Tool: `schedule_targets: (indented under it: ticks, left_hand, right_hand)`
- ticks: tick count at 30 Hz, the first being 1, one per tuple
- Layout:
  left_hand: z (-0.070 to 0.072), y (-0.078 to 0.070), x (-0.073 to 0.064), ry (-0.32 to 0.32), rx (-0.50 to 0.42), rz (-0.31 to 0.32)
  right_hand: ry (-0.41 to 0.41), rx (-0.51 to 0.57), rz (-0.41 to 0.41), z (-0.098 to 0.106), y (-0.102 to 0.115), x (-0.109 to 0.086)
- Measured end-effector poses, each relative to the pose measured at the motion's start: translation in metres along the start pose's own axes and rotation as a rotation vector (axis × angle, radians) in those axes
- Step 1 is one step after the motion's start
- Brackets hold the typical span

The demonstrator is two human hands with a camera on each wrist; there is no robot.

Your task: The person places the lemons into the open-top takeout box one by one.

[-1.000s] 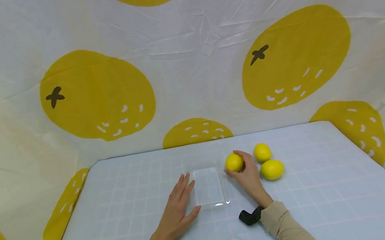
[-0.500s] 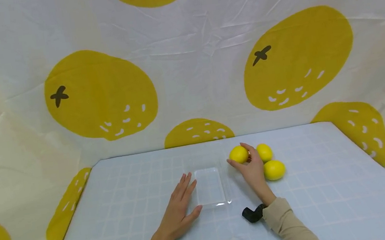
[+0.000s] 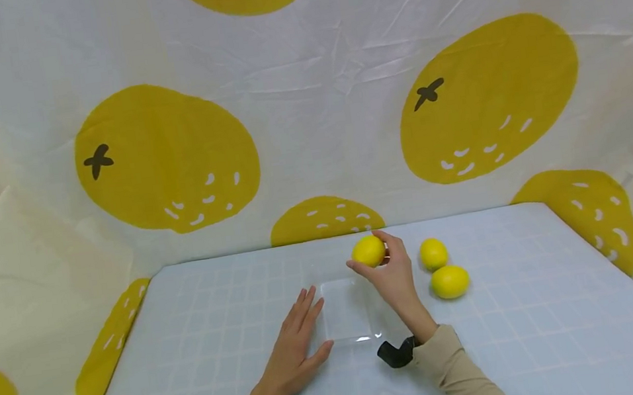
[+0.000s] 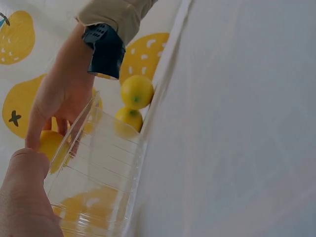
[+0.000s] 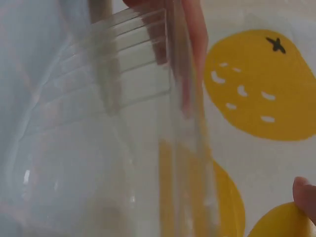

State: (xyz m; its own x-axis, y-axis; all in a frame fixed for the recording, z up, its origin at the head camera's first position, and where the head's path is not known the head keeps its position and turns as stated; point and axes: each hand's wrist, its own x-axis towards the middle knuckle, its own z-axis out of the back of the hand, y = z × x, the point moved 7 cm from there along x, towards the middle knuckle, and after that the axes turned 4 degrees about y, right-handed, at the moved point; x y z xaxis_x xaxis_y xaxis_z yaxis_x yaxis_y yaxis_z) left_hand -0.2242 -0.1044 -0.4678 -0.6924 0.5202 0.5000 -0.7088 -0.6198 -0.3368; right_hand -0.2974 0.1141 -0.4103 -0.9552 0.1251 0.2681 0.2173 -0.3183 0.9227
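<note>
The right hand (image 3: 394,278) pinches 1 lemon (image 3: 368,252) up near the far end of the clear box (image 3: 346,310). The left hand (image 3: 291,351), fingers straight, lies beside it. 2 more lemons (image 3: 450,282) sit on the desk (image 3: 192,347). This looks like carrying; the next move likely needs careful lowering.

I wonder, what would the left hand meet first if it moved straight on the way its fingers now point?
Most likely the clear box: the left hand lies beside its left side, though whether it touches is hard to tell.
</note>
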Motion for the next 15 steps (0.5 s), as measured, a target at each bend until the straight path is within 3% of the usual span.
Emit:
schedule_targets:
  ticks: [6,15]
  left_hand:
    - [-0.001,-0.001,0.000,-0.005,0.002,-0.014]
    - [0.000,-0.004,-0.002,-0.015,-0.009,-0.004]
  right_hand:
    - [0.067,-0.031,0.074,-0.029,0.015,-0.005]
    - [0.196,-0.198,0.081,-0.063,0.007,-0.018]
